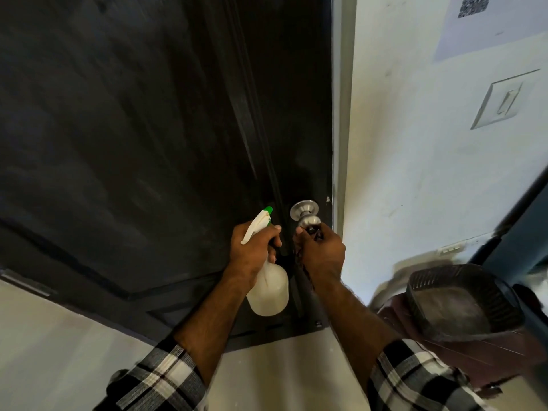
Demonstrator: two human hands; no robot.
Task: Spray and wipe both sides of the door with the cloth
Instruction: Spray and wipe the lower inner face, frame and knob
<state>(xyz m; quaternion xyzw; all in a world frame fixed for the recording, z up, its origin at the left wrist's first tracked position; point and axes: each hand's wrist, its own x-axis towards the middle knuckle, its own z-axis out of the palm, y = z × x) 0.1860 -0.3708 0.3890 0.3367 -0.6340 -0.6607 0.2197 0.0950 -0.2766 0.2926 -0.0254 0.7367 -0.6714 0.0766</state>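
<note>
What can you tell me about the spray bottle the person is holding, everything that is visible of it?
The spray bottle has a rounded, translucent whitish body that looks like plastic, a white trigger head and a small green nozzle tip. The left hand grips it round the neck, fingers curled under the trigger. It is held tilted, the nozzle pointing up and towards the dark door, close to the metal knob. Its body hangs free below the hand. The liquid level cannot be told.

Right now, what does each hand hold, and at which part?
The left hand grips the spray bottle at its neck, below the trigger. The right hand grips the door knob, with something dark in it, perhaps the cloth.
</note>
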